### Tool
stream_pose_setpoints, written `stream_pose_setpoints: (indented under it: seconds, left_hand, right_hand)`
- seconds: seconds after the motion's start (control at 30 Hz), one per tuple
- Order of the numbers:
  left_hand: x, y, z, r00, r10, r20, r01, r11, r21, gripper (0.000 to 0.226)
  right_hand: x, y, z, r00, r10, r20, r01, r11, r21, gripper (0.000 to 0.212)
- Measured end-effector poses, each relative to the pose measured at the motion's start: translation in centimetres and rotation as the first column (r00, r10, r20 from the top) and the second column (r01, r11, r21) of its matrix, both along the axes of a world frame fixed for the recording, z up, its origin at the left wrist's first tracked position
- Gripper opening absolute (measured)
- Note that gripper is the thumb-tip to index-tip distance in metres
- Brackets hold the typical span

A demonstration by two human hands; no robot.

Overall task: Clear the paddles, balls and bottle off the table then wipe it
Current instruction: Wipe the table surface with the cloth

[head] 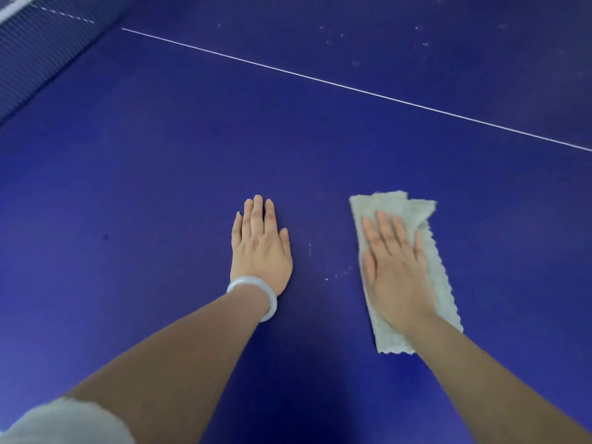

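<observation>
A dark blue table-tennis table (160,193) fills the view. My right hand (395,267) lies flat with straight fingers on a folded pale grey-green cloth (439,277), pressing it onto the table; the hand looks slightly blurred. My left hand (261,248) rests palm down on the bare table surface to the left of the cloth, fingers straight and together, with a white bangle (256,294) on the wrist. No paddles, balls or bottle are in view.
A thin white line (352,88) crosses the table diagonally from upper left to right. The net (41,49) stands at the upper left corner. Small pale specks and smudges dot the surface between my hands (326,270) and at the far right (423,43).
</observation>
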State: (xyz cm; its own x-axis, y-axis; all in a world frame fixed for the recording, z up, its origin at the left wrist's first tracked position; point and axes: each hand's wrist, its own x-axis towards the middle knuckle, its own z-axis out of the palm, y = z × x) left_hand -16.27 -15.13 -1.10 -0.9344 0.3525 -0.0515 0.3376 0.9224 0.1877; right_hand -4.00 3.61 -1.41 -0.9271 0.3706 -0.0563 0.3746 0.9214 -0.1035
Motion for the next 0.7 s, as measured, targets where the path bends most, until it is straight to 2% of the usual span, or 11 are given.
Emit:
stream_pose_setpoints:
  seconds: [0.03, 0.1, 0.2, 0.27, 0.47, 0.53, 0.63, 0.7]
  left_hand:
    - [0.0, -0.1, 0.0, 1.000, -0.002, 0.008, 0.001, 1.000, 0.012, 0.059]
    - [-0.1, -0.2, 0.3, 0.999, -0.020, 0.042, 0.016, 0.997, 0.080, 0.057]
    - [-0.3, -1.7, 1.0, 0.988, -0.109, 0.113, 0.077, 0.964, 0.254, 0.052]
    - [0.5, -4.5, 1.1, 0.976, -0.176, 0.131, 0.132, 0.947, 0.292, 0.052]
    - [4.4, -13.9, 0.2, 0.957, -0.291, -0.004, 0.291, 0.956, -0.032, 0.062]
    - [4.6, -14.0, 0.2, 0.956, -0.294, -0.007, 0.293, 0.954, -0.067, 0.062]
    - [4.7, -13.6, 0.0, 0.959, -0.284, -0.022, 0.282, 0.957, -0.074, 0.061]
    - [4.6, -13.7, -0.1, 0.957, -0.289, -0.027, 0.286, 0.955, -0.079, 0.061]
  right_hand:
    - [-0.1, 0.2, 0.0, 0.989, -0.147, -0.012, 0.147, 0.989, -0.011, 0.055]
    - [-0.7, -0.1, -0.2, 0.963, -0.269, -0.019, 0.269, 0.963, -0.015, 0.057]
    - [-1.2, -0.2, -0.3, 0.965, -0.261, -0.013, 0.261, 0.965, -0.008, 0.057]
    - [-1.2, 0.1, -0.4, 0.966, -0.259, -0.002, 0.259, 0.966, -0.010, 0.057]
    - [-2.3, 0.0, 0.3, 0.945, -0.324, 0.053, 0.325, 0.945, -0.023, 0.057]
    - [-1.8, -1.1, 0.8, 0.963, -0.268, 0.037, 0.270, 0.961, -0.059, 0.056]
    - [1.8, -2.6, 0.9, 0.999, -0.047, 0.005, 0.048, 0.995, -0.090, 0.055]
    - [4.8, -1.7, 0.8, 0.995, -0.095, -0.014, 0.093, 0.988, -0.124, 0.055]
